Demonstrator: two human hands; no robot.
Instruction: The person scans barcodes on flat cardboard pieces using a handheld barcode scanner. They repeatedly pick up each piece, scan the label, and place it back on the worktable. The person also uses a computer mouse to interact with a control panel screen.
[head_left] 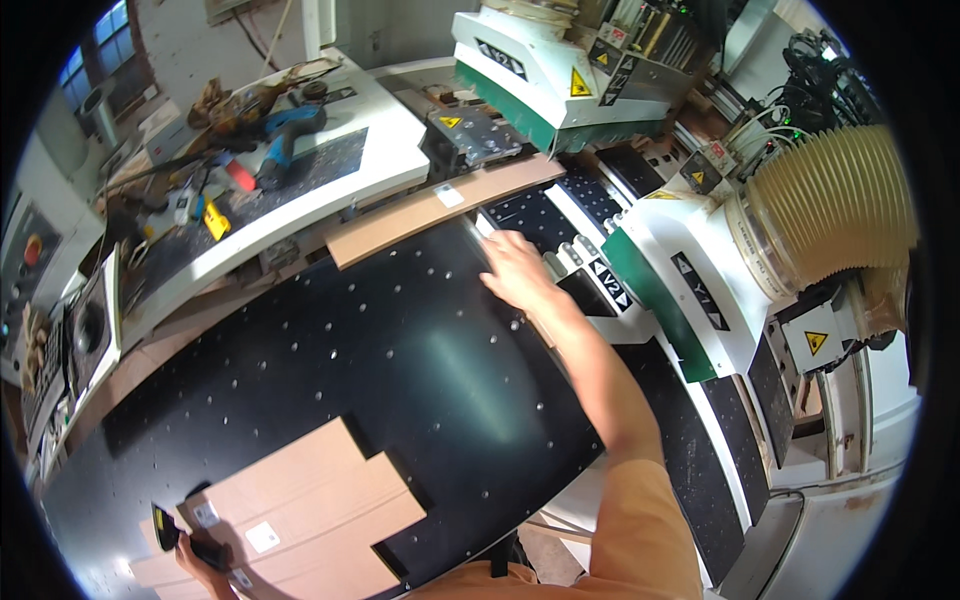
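Note:
At the lower left, my left hand (pixel 203 568) is closed around a black handheld scanner (pixel 205 548). The scanner is above several light-brown panels (pixel 330 500) with white labels, which lie on the black table (pixel 470 380) dotted with small studs. My right hand (pixel 518 270) reaches forward to the table's far right edge, beside the machine. Its fingers point forward, with the thumb apart, and no held thing shows in it. A sliver of brown edge shows beside my right forearm; most of it is hidden. Beyond that hand, a long brown board (pixel 400 222) with a white label lies across the table's far end.
Two white machine hoods, one at the back (pixel 540 80) and one at the right (pixel 680 290), have green bristle skirts. A ribbed hose (pixel 830 215) joins the right one. On a white console (pixel 390 150) at the far left lie a blue power tool (pixel 285 140) and other tools.

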